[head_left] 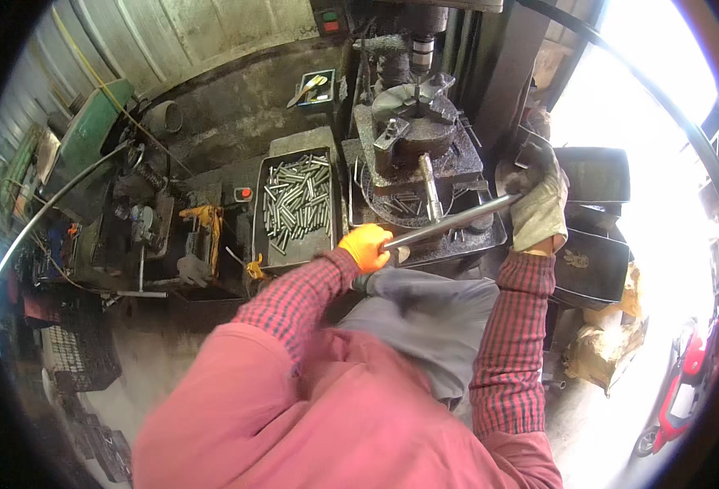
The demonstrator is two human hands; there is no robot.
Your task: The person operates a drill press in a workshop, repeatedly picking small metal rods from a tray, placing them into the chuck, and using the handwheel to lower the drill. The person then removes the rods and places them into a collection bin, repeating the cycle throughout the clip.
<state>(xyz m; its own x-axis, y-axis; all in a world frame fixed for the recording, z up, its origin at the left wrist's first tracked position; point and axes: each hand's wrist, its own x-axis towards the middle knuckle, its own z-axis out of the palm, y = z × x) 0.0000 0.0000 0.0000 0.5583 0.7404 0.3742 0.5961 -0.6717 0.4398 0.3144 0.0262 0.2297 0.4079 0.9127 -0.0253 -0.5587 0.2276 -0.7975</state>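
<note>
Our left hand (365, 248), in an orange glove, is closed round the near end of a long metal bar (453, 222), knuckles up and thumb side toward the bar. The left forearm, in a red-and-black checked sleeve (294, 301), slants in from the lower left with the elbow bent out to the side.

Our right hand (542, 208), in a soiled pale glove, is farther forward and well to the right of the left one. It touches the bar's far end, fingers pointing away from us; they are dark and partly hidden, so we cannot tell how tightly they close. The right forearm reaches almost straight ahead, its checked cuff (527, 273) just behind the glove. So the bar lies between our hands, slanting up from left to right.

Ahead and to the left of our left hand we have a metal tray (315, 243) holding short rods (298, 196). Forward of the bar, between the hands, stands a round jawed chuck (412, 110), with a drill chuck (422, 57) above it. Dark bins (592, 265) sit just right of our right hand.
</note>
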